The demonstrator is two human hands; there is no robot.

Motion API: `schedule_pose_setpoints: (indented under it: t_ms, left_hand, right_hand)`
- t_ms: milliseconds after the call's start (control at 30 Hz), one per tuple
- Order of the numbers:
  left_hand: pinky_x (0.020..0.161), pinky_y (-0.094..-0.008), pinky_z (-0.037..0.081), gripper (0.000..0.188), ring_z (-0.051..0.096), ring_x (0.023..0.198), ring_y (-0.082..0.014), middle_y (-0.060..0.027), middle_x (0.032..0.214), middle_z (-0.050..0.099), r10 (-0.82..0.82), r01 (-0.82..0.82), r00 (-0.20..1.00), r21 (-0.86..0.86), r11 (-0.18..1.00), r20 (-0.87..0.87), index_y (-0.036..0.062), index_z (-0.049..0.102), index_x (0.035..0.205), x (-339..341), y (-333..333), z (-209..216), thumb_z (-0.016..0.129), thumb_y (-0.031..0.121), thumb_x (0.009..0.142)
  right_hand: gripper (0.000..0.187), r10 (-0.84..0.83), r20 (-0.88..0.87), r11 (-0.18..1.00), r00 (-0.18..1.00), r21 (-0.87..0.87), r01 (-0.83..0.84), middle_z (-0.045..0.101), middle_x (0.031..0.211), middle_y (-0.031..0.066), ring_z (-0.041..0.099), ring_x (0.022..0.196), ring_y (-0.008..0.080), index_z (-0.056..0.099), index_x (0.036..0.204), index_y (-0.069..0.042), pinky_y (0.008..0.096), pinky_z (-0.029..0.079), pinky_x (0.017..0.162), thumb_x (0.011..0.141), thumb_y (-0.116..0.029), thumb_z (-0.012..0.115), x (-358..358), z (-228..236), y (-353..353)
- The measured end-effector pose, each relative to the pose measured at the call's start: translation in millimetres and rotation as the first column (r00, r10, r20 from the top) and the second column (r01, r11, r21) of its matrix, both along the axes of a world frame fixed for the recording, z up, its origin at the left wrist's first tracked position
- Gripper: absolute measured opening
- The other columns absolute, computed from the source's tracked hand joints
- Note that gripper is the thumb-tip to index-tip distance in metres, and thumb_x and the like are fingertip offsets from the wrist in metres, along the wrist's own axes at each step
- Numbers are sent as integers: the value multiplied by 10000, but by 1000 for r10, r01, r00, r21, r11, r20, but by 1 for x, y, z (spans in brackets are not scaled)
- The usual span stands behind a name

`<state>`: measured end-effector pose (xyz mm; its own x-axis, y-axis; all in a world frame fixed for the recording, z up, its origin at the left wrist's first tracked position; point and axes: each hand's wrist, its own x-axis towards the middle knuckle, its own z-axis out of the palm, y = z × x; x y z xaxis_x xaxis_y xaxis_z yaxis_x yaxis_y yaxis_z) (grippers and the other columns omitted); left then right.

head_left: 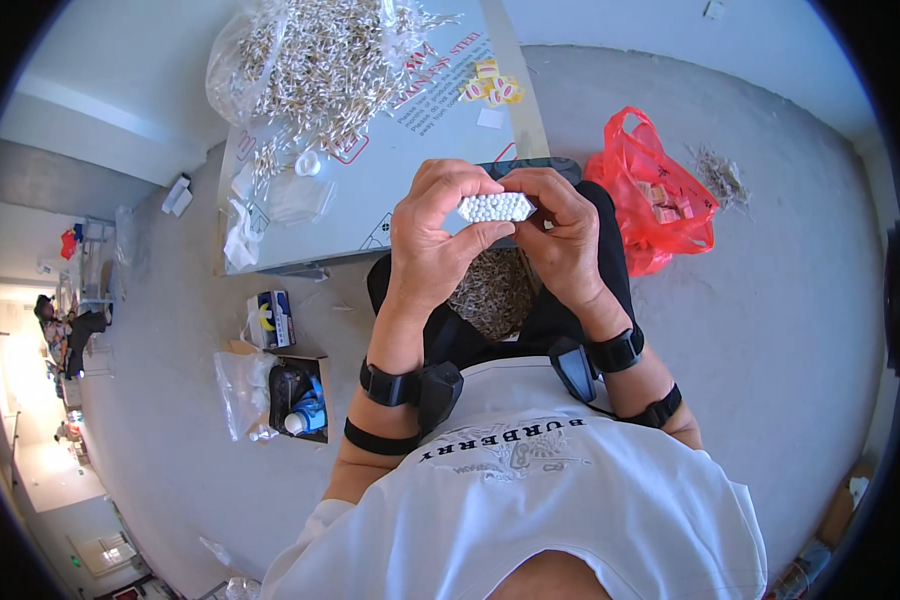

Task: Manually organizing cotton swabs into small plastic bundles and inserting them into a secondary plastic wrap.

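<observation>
Between my two hands is a small six-sided pack of cotton swabs, its white round tips facing up in tight rows. My left hand pinches its left end with thumb and fingers. On the other end, the fingers of my right hand are closed the same way. Below the pack, between my knees, sits a container of loose cotton swabs, partly covered by my hands and legs. A large heap of swabs spills from a clear plastic bag onto the table ahead.
Several yellow-and-white packets lie at the table's right. A red plastic bag with small boxes stands on the floor at right, beside scattered swabs. At left are a blue carton and an open box with a blue bottle.
</observation>
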<state>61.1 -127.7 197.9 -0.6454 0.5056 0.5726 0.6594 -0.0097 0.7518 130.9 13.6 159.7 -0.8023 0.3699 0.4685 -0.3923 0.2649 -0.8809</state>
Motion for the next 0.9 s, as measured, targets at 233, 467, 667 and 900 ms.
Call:
schedule_pose_setpoints:
  t_ms: [233,467,667,900]
  left_hand:
    - [801,-339,514,298,617,938,-235,-67,926,666,39,-39,990,2,999,-137,41,696,914,0,0,0,839,67,654]
    - [787,-336,518,279,621,921,-241,-69,888,668,19,-17,989,17,1000,-144,40,693,904,-2,0,-7,830,64,662]
    - [793,-334,514,316,613,948,-236,-56,933,651,15,-14,999,17,1000,-41,52,697,904,2,5,-4,854,95,633]
    - [833,-314,490,325,604,963,-207,-68,976,655,-27,28,997,13,1000,-68,33,724,910,-2,10,-16,863,64,618]
  right_hand:
    - [266,-19,-6,999,1000,31,19,650,939,44,552,684,68,673,975,-17,215,448,604,733,88,710,4,6,0]
    - [255,9,-13,1000,1000,-13,-9,656,941,50,569,709,70,675,984,-12,215,461,620,750,83,712,3,4,-1]
    - [269,11,-26,1000,1000,-7,-11,662,958,61,599,752,87,668,991,-2,218,478,643,743,99,696,2,1,-1]
    - [294,20,-28,999,999,-49,-21,660,958,53,595,785,89,659,1019,5,226,488,676,744,103,693,1,-6,-3]
